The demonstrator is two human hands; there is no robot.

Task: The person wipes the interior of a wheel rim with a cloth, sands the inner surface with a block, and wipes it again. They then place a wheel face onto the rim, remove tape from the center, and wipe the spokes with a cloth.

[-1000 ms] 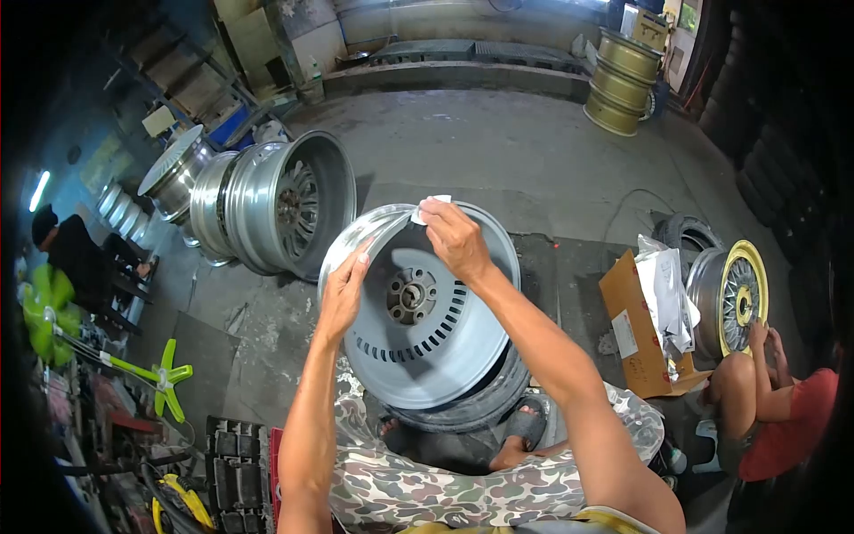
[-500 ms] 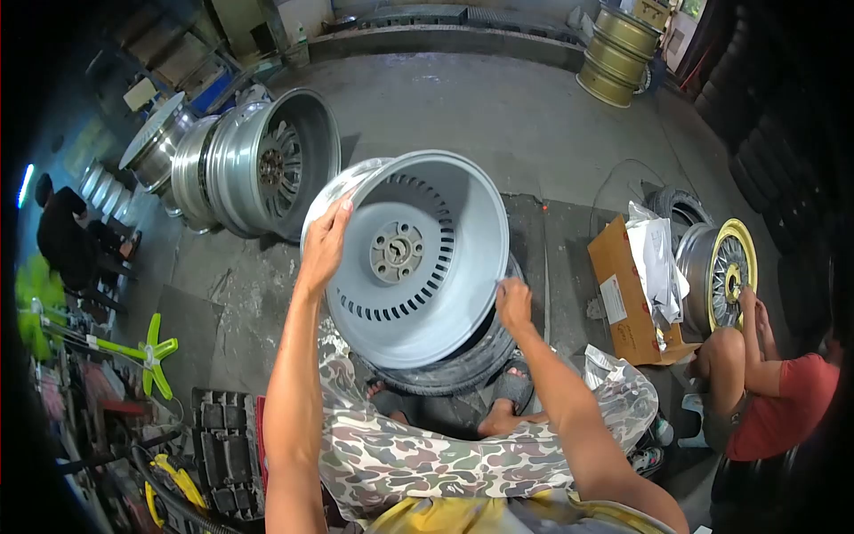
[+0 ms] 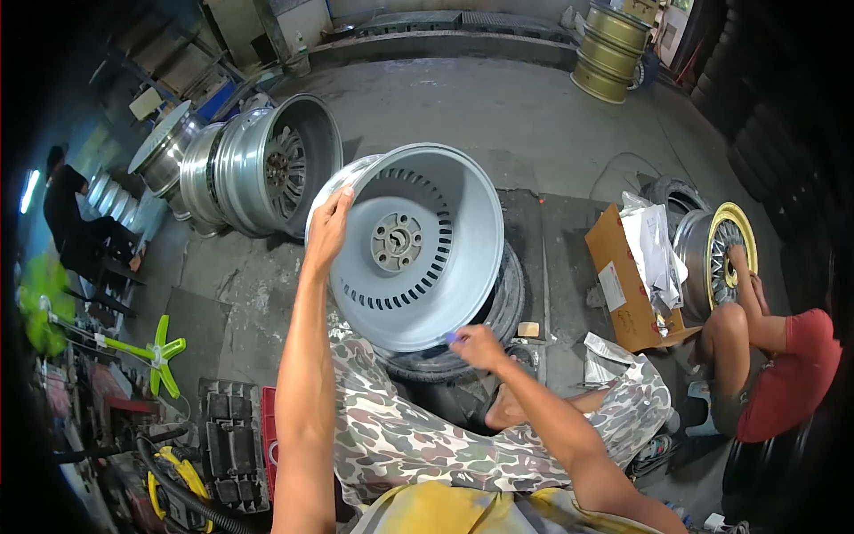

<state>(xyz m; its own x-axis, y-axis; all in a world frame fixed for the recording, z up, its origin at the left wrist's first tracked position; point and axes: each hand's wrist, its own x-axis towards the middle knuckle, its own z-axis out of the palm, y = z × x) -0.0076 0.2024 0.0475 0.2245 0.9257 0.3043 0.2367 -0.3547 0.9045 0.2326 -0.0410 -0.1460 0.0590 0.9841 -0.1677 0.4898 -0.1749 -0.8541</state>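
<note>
A grey wheel rim (image 3: 409, 307) is tilted in front of me, its hollow side and slotted centre facing up toward me. Fingers of my left hand (image 3: 326, 233) are closed round its upper left lip. At the rim's lower edge, my right hand (image 3: 481, 348) is closed on a small purple piece (image 3: 452, 337), which seems to touch the lip; its exact kind cannot be made out. Beneath the rim lies a black tire (image 3: 509, 307), between my legs in camouflage trousers.
Silver wheels (image 3: 245, 169) stand at the left, and gold rims (image 3: 609, 58) are stacked at the back. To the right are a cardboard box (image 3: 614, 267) and a co-worker in a red shirt (image 3: 792, 374) handling a gold-lipped wheel (image 3: 722, 267). A green fan (image 3: 158, 353) stands left.
My right hand has moved down and left along the rim's edge, and the purple piece now shows in it. My left hand keeps its hold. The co-worker's arm has shifted on the gold-lipped wheel.
</note>
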